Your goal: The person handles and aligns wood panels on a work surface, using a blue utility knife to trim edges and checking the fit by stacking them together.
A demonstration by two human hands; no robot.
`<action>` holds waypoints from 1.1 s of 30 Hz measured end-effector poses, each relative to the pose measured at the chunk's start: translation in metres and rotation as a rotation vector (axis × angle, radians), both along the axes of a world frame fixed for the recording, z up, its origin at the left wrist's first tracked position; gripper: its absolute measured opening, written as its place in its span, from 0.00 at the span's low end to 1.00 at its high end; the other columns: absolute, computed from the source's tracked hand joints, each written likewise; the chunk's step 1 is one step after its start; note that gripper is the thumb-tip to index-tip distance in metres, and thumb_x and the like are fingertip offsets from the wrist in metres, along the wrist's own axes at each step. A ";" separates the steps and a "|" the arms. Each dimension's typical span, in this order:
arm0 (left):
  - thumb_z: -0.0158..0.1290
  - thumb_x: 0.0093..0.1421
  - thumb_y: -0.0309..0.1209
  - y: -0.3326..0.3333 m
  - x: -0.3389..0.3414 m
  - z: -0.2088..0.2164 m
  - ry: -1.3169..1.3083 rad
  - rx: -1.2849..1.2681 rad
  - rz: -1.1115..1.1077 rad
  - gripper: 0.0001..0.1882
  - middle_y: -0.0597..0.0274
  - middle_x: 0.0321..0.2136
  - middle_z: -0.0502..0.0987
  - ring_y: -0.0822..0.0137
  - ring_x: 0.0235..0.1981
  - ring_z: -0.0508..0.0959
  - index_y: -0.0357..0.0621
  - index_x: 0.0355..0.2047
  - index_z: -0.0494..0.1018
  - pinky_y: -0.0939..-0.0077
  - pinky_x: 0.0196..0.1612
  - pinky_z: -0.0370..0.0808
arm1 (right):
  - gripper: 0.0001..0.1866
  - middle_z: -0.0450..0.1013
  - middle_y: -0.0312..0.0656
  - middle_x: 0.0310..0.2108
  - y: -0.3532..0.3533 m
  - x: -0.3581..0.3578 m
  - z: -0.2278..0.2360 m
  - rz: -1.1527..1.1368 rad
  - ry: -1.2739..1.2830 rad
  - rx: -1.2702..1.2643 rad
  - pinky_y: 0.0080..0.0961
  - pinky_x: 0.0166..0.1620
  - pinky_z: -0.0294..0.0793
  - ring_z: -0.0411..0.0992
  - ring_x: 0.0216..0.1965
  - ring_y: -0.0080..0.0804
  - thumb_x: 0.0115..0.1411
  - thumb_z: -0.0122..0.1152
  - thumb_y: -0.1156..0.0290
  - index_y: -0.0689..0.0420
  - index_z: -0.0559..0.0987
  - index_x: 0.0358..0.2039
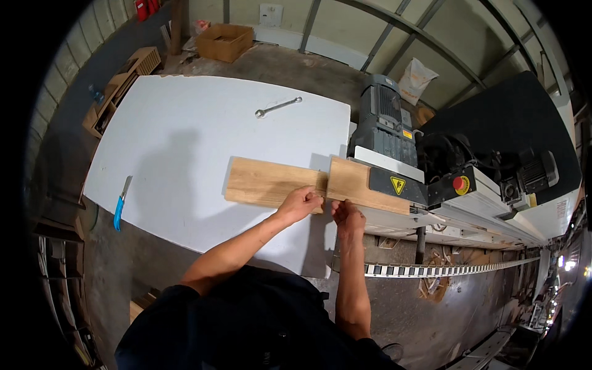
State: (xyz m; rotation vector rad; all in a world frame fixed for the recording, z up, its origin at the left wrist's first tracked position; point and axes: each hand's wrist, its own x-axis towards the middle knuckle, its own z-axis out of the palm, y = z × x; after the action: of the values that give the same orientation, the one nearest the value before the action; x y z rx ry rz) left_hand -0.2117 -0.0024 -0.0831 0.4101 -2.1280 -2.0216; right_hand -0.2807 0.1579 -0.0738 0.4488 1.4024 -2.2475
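Two wooden boards meet nearly end to end: the left board (262,182) lies on a white tabletop (216,117), and the right board (348,179) extends under a machine's guard. My left hand (300,203) rests over the right end of the left board, with its fingers curled together. Close beside it, my right hand (348,217) is closed at the near left corner of the right board, fingertips bent inward. Whatever either hand may pinch is hidden by the fingers.
A combination wrench (279,107) and a blue-handled knife (121,209) lie on the tabletop. At right stands a machine with a grey motor (383,117), a red stop button (459,183) and a toothed chain or rail (444,270). A cardboard box (225,43) sits behind.
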 end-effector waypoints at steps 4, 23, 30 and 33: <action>0.53 0.59 0.29 0.004 0.002 0.009 -0.087 0.478 -0.027 0.09 0.61 0.25 0.75 0.71 0.26 0.75 0.35 0.33 0.71 0.77 0.29 0.74 | 0.08 0.75 0.41 0.28 -0.005 0.028 -0.008 0.257 0.015 -0.066 0.26 0.32 0.72 0.73 0.28 0.30 0.63 0.51 0.67 0.58 0.75 0.35; 0.54 0.57 0.32 -0.132 0.127 0.024 -0.252 -0.467 0.406 0.13 0.57 0.24 0.72 0.65 0.30 0.71 0.34 0.37 0.76 0.71 0.35 0.71 | 0.15 0.76 0.47 0.23 0.003 0.023 -0.023 0.479 0.737 1.145 0.31 0.28 0.73 0.75 0.21 0.38 0.57 0.60 0.63 0.63 0.77 0.34; 0.54 0.55 0.38 -0.160 0.118 -0.019 -0.332 -0.313 0.410 0.16 0.51 0.25 0.72 0.62 0.31 0.71 0.36 0.36 0.77 0.69 0.35 0.70 | 0.17 0.75 0.50 0.23 -0.018 0.023 -0.019 0.340 0.851 0.929 0.30 0.31 0.69 0.72 0.24 0.35 0.59 0.56 0.61 0.66 0.78 0.34; 0.53 0.55 0.38 -0.149 0.111 -0.018 -0.269 -0.161 0.364 0.17 0.51 0.23 0.73 0.62 0.28 0.73 0.33 0.34 0.76 0.69 0.34 0.71 | 0.18 0.75 0.39 0.27 -0.025 0.019 -0.042 0.358 0.647 0.714 0.22 0.32 0.68 0.68 0.28 0.22 0.61 0.55 0.63 0.70 0.77 0.38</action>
State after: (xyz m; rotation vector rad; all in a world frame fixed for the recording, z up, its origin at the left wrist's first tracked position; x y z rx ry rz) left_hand -0.1012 -0.1512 -0.1008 1.0096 -2.1447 -1.6569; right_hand -0.2622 0.1328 -0.1153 -0.3517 2.3885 -1.5975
